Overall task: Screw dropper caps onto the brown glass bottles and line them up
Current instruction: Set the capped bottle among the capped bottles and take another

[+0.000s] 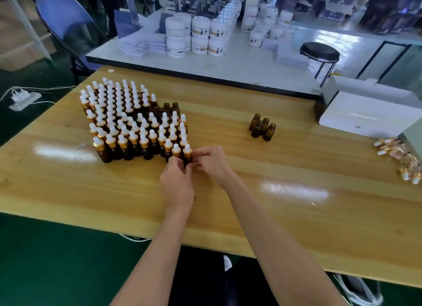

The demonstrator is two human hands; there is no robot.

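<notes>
Bare bottles (pixel 257 130) (upright, clustered); loose caps (pixel 398 155) rightward

From where I stand nothing can be read: the white jars (pixel 200 35) on the far table (pixel 228 64) carry yellow-and-dark labels, but their print is too blurred to make out.

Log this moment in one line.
left hand, right hand: grip capped bottle | spot: front row, right end | waiting: uncapped bottles, loose caps

Wooden table (pixel 251 203) bears capped bottles (pixel 127 123), bare bottles (pixel 262 127) (clustered), loose caps (pixel 397 155).
</notes>
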